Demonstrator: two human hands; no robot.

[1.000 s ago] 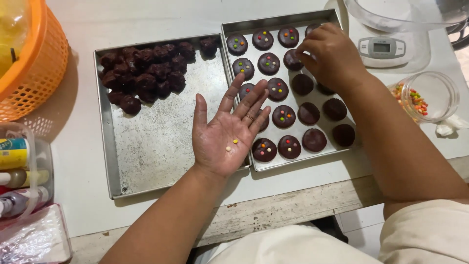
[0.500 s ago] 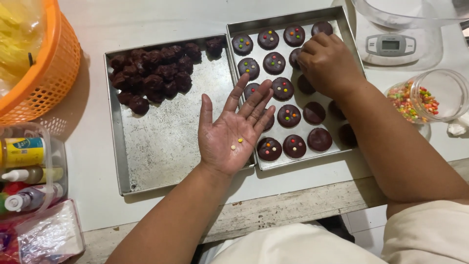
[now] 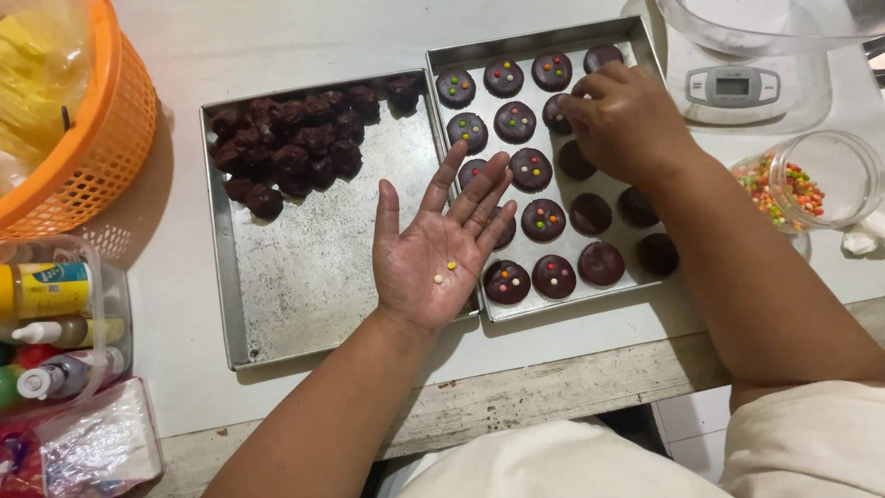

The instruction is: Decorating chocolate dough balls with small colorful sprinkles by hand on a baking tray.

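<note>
Sweets: two tiny round candy beads (image 3: 445,272), one yellow and one orange, are seen lying loose on the open palm of the left hand (image 3: 433,249); being round, no long axis or pointing direction can be told.
Left hand: it is held flat, palm up, with the fingers (image 3: 479,198) spread and released, pointing far and slightly right; the beads rest near the palm's middle, well short of the fingertips, untouched by them.
Right hand: the right hand (image 3: 627,124) is curled palm down over the far part of the right tray (image 3: 645,41); its fingertips are pinched together at a chocolate cookie (image 3: 556,112), and whether a bead is gripped cannot be told.
Cookies: round dark chocolate-coated pieces are laid in rows in the right tray; several are dotted with coloured beads, while those on the right are plain.
Left tray: a metal tray (image 3: 313,277) is seen with rough dark lumps (image 3: 290,152) heaped in its far corner.
Jar: a clear jar of coloured beads (image 3: 784,189) stands right of the trays, near a kitchen scale (image 3: 733,88).
</note>
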